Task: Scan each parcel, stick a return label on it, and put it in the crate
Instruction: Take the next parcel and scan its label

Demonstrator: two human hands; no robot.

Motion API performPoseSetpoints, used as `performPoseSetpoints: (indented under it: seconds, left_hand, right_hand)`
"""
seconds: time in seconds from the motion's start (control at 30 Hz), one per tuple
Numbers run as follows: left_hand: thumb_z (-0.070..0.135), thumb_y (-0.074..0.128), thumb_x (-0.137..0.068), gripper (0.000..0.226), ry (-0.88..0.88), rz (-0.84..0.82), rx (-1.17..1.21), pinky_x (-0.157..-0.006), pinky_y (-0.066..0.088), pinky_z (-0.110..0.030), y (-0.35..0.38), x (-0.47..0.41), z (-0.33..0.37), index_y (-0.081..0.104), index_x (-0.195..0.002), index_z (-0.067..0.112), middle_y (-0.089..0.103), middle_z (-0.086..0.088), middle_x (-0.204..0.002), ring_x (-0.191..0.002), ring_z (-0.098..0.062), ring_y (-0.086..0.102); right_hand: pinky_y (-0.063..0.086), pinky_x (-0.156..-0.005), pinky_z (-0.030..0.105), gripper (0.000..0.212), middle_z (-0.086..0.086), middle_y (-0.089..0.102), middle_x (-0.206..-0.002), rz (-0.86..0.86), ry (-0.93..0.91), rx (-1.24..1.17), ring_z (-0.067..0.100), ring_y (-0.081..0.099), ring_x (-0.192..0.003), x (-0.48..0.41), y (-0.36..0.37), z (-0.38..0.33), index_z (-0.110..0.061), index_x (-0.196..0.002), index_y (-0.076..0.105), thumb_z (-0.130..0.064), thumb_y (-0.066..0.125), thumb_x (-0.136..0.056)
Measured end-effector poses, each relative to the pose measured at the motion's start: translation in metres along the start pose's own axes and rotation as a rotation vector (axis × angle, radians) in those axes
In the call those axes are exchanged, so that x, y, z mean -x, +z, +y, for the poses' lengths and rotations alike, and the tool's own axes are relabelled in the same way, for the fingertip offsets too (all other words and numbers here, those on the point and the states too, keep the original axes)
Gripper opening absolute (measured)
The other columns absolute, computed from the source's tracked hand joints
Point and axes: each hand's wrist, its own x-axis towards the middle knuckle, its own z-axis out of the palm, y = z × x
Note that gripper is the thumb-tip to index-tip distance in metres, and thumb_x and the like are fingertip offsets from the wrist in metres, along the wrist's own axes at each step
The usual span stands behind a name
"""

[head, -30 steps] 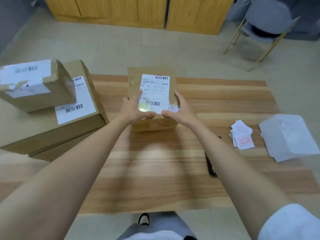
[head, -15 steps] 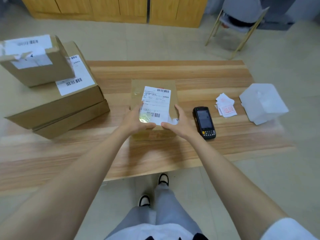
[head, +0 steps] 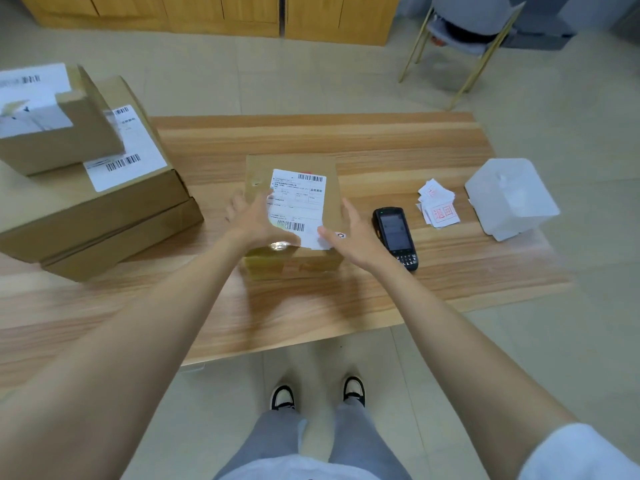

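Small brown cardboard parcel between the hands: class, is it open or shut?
Shut. The small brown cardboard parcel has a flat, closed top with a white shipping label stuck on it; no flap stands up.

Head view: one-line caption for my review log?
Left hand and right hand, both open, flank a cardboard parcel on the wooden table; handheld scanner and return labels lie to its right.

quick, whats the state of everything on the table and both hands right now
middle parcel: closed, flat on the table, shipping label up, no return label seen
scanner: lying face up to its right, unheld
return labels: loose pile, none picked up
stacked parcels: closed, piled at the left
left-hand grip: open, fingers spread over the parcel's left edge
right-hand grip: open, at the parcel's right edge
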Motion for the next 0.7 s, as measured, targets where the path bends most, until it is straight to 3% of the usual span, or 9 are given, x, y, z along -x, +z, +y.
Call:
performPoseSetpoints:
  seconds: [0.07,0.2,0.4,0.5,0.6,0.7]
  left_hand:
    - [0.052,0.081,-0.058,0.107,0.016,0.029,0.014,-0.114,0.016,-0.045,0.001,-0.002,0.014,0.021,-0.145,0.034,0.012,-0.014,-0.150,-0.141,-0.034,0.004]
    - [0.052,0.076,-0.066,0.096,0.120,0.045,-0.029,-0.116,0.013,-0.046,0.013,-0.005,0.056,0.023,-0.145,0.035,0.017,-0.018,-0.149,-0.143,-0.031,-0.001]
    - [0.050,0.076,-0.068,0.094,0.255,0.005,-0.036,-0.115,0.016,-0.045,0.053,-0.011,0.130,0.027,-0.145,0.026,0.014,-0.019,-0.153,-0.143,-0.033,0.006]
    - [0.051,0.075,-0.069,0.093,0.252,0.009,-0.063,-0.115,0.015,-0.043,0.079,-0.015,0.160,0.028,-0.145,0.027,0.017,-0.018,-0.153,-0.143,-0.032,0.009]
    - [0.049,0.075,-0.071,0.090,0.216,0.007,-0.066,-0.115,0.014,-0.044,0.100,-0.020,0.184,0.027,-0.145,0.027,0.020,-0.017,-0.152,-0.143,-0.034,0.009]
    - [0.046,0.072,-0.075,0.084,0.181,0.073,-0.086,-0.115,0.015,-0.042,0.107,-0.025,0.193,0.030,-0.144,0.025,0.024,-0.017,-0.149,-0.141,-0.034,0.014]
  right_hand:
    - [0.022,-0.110,0.033,0.086,0.009,0.014,-0.158,0.045,0.006,0.024,0.023,0.022,-0.143,0.000,-0.017,0.007,-0.029,-0.150,0.005,-0.047,0.059,-0.086]
    - [0.022,-0.111,0.034,0.084,0.011,0.019,-0.155,0.175,0.021,0.084,0.023,0.020,-0.143,-0.002,-0.063,0.038,-0.021,-0.151,0.009,-0.045,0.059,-0.087]
    - [0.024,-0.112,0.036,0.081,0.011,0.024,-0.153,0.238,0.141,0.078,0.025,0.024,-0.141,-0.011,-0.132,0.098,-0.016,-0.150,0.014,-0.039,0.061,-0.088]
    - [0.028,-0.110,0.035,0.078,0.010,0.029,-0.152,0.238,0.145,0.064,0.025,0.030,-0.139,-0.016,-0.162,0.123,-0.011,-0.148,0.019,-0.034,0.062,-0.087]
    - [0.033,-0.095,0.025,0.069,0.009,0.040,-0.145,0.242,0.157,0.044,0.023,0.040,-0.131,-0.024,-0.182,0.144,-0.009,-0.142,0.030,-0.029,0.064,-0.086]
    - [0.032,-0.102,0.028,0.078,0.011,0.034,-0.150,0.071,0.222,0.105,0.025,0.035,-0.136,-0.036,-0.180,0.153,-0.007,-0.146,0.023,-0.036,0.063,-0.086]
